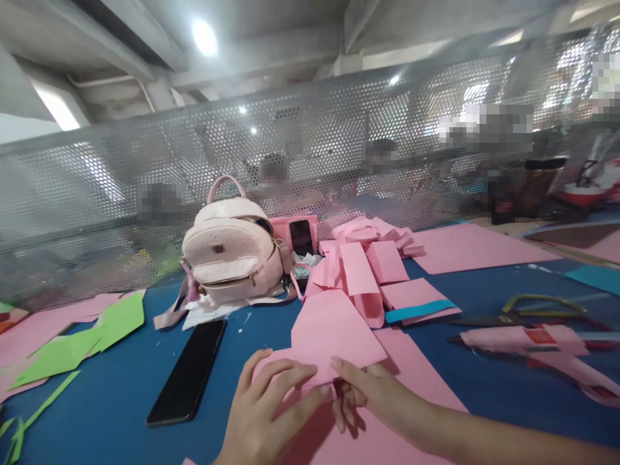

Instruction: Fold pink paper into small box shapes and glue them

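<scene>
A cut piece of pink paper point(334, 329) with angled corners is held near the front of the table. My right hand point(372, 394) pinches its lower edge, thumb on top and the other fingers curled beneath. From the left, my left hand point(276, 413) grips the same edge, its fingers lying over the paper and its thumb close to the right hand's fingers. Under both hands lies a larger pink sheet point(411, 361). Just beyond the held paper is a heap of folded pink paper pieces point(361, 271).
A black phone point(188, 371) lies left of my hands, with a pale pink backpack point(230, 248) behind it. Green paper point(119, 323) is at far left. On the right are a pink glue gun point(527, 339), scissors point(513, 316) and a blue strip point(419, 311). A perforated metal screen point(310, 148) stands behind.
</scene>
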`<state>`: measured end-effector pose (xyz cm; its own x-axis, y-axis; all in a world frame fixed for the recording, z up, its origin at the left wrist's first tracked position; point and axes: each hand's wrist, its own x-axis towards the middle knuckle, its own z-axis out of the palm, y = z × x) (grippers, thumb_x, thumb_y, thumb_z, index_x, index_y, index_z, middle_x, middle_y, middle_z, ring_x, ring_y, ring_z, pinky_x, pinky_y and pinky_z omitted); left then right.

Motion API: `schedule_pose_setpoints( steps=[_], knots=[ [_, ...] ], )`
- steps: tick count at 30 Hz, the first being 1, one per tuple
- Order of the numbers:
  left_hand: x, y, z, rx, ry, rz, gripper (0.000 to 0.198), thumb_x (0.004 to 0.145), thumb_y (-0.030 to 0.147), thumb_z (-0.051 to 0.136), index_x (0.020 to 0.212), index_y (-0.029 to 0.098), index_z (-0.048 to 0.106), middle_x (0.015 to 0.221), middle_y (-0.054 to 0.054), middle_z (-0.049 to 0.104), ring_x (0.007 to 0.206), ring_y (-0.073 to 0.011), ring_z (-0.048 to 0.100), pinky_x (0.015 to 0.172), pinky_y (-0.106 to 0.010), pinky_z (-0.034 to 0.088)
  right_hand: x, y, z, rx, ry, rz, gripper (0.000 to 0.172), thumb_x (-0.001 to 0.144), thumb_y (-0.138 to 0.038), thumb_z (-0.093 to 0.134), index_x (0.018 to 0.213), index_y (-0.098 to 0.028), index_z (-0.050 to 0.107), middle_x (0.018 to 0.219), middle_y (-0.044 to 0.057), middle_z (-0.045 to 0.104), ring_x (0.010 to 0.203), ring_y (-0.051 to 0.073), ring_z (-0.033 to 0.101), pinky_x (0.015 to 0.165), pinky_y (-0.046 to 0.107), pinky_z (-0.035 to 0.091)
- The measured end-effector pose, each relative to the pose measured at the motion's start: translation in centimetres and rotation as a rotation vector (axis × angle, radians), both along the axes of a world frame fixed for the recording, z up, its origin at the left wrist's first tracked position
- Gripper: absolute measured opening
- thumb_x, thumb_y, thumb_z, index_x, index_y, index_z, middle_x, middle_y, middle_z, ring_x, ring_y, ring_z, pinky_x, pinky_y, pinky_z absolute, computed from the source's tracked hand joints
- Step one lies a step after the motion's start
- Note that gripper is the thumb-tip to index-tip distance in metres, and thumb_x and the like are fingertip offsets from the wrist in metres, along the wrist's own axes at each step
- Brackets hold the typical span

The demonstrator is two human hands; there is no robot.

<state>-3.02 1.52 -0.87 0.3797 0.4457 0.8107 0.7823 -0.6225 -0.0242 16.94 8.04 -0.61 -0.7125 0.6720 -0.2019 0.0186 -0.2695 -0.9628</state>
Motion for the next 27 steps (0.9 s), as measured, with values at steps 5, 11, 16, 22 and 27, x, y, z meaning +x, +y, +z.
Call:
schedule_pose_setpoints(
  steps=[5, 11, 16, 22, 27],
  knots=[
    [-0.5, -0.1, 0.8, -0.063, 0.015, -0.048, 0.028, 0.102, 0.022, 0.051, 0.115, 0.033, 0.073, 0.106, -0.002, 0.077, 0.096, -0.0182, 0.064, 0.104, -0.042, 0.033, -0.1, 0.0, -0.2, 0.037, -0.061, 0.028, 0.077, 0.077, -0.087, 0.048, 0.055, -0.014, 0.061, 0.055, 0.006, 0.061, 0.048, 0.013, 0.052, 0.055, 0.029, 0.040],
    [-0.3, -0.5, 1.7, -0.274, -0.189, -0.125, 0.010, 0.096, 0.019, 0.064, 0.097, 0.025, 0.071, 0.082, 0.003, 0.074, 0.078, -0.0149, 0.067, 0.099, -0.038, 0.038, 0.4, -1.3, 0.5, 0.147, -0.239, 0.130, 0.078, 0.078, -0.090, 0.041, 0.052, -0.019, 0.058, 0.065, 0.008, 0.065, 0.069, 0.018, 0.057, 0.079, 0.034, 0.046],
    [0.6, -0.6, 1.6, -0.359, -0.352, -0.145, 0.021, 0.090, 0.037, 0.073, 0.106, 0.025, 0.073, 0.096, -0.004, 0.076, 0.091, -0.0216, 0.068, 0.087, -0.038, 0.050, 0.4, -1.8, 0.9, 0.169, -0.226, 0.118, 0.076, 0.079, -0.090, 0.040, 0.053, -0.021, 0.056, 0.061, 0.005, 0.061, 0.067, 0.019, 0.055, 0.079, 0.035, 0.046],
    [0.8, -0.6, 1.4, -0.389, -0.369, -0.173, 0.015, 0.087, 0.024, 0.075, 0.102, 0.024, 0.075, 0.095, -0.004, 0.076, 0.089, -0.0207, 0.067, 0.080, -0.036, 0.055, 0.0, -1.5, 0.1, 0.152, -0.203, 0.086, 0.076, 0.078, -0.091, 0.039, 0.051, -0.021, 0.053, 0.060, 0.005, 0.060, 0.066, 0.019, 0.057, 0.079, 0.036, 0.046],
    [0.6, -0.6, 1.1, -0.424, -0.361, -0.198, 0.021, 0.084, 0.017, 0.078, 0.103, 0.025, 0.076, 0.092, -0.003, 0.077, 0.088, -0.0195, 0.068, 0.079, -0.035, 0.057, 0.1, -1.5, -0.1, 0.170, -0.222, 0.094, 0.077, 0.081, -0.089, 0.037, 0.055, -0.020, 0.059, 0.061, 0.006, 0.061, 0.066, 0.019, 0.055, 0.075, 0.034, 0.047]
  ],
)
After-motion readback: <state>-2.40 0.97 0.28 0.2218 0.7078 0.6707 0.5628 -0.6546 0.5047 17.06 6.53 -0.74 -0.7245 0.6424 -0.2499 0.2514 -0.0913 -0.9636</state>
